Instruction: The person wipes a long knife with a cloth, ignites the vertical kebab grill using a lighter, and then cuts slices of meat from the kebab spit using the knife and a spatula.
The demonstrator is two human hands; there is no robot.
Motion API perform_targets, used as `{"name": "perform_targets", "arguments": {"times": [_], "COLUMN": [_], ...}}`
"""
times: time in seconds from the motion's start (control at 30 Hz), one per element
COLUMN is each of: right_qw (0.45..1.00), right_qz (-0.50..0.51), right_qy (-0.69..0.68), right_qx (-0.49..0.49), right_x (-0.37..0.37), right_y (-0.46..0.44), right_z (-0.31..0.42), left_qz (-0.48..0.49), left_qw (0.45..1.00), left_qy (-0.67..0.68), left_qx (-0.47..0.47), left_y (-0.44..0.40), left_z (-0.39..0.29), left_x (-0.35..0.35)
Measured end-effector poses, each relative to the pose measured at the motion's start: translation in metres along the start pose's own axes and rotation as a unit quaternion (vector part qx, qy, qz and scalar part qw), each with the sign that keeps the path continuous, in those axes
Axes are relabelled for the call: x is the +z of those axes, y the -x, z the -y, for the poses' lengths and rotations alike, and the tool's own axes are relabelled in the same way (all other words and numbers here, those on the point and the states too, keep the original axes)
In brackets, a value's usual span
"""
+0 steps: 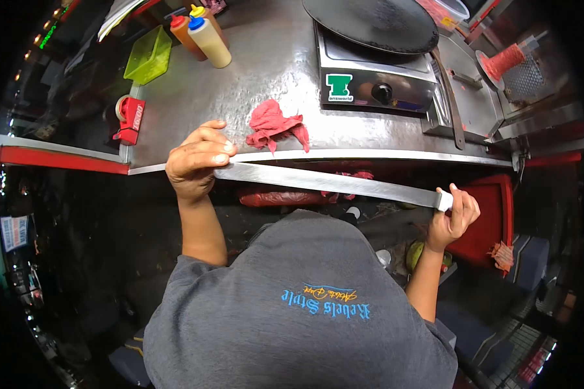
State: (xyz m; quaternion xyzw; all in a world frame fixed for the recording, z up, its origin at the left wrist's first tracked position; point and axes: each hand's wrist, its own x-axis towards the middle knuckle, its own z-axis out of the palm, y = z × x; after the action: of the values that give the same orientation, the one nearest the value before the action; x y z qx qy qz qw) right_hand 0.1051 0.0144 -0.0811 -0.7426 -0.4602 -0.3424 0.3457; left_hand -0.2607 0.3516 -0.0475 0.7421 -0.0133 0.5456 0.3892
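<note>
Between the left fingers [204, 148] and right fingers [467, 209], both closed on its ends, stretches a long metal blade [334, 183].

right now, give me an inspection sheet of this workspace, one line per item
Surface: metal counter, shiny, with mottled marks.
Job's things: long metal blade, held crosswise in front of the counter's near edge.
Clutter: crumpled red cloth near that edge; squeeze bottles beside a green basket.
Hands: left hand at one end of the blade; right hand at the white end piece.
Cables: nothing seen.
Surroundings: burner unit under a round black pan.
</note>
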Motion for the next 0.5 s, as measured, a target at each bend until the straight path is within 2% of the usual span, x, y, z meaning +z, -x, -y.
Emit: {"name": "perform_targets", "arguments": {"times": [0.47, 0.5], "right_qw": [1.000, 0.999], "right_qz": [-0.018, -0.018], "right_qy": [0.023, 0.024], "right_qx": [-0.011, -0.014], "right_x": [-0.004, -0.005], "right_y": [-0.011, -0.011], "right_z": [0.000, 0.000], "left_qz": [0.016, -0.020], "left_qw": [1.000, 1.000], "left_qy": [-0.001, 0.017], "left_qx": [0.010, -0.002], "left_y": [0.007, 0.005], "left_z": [0.006, 0.003], "left_x": [-0.009, -0.003]}}
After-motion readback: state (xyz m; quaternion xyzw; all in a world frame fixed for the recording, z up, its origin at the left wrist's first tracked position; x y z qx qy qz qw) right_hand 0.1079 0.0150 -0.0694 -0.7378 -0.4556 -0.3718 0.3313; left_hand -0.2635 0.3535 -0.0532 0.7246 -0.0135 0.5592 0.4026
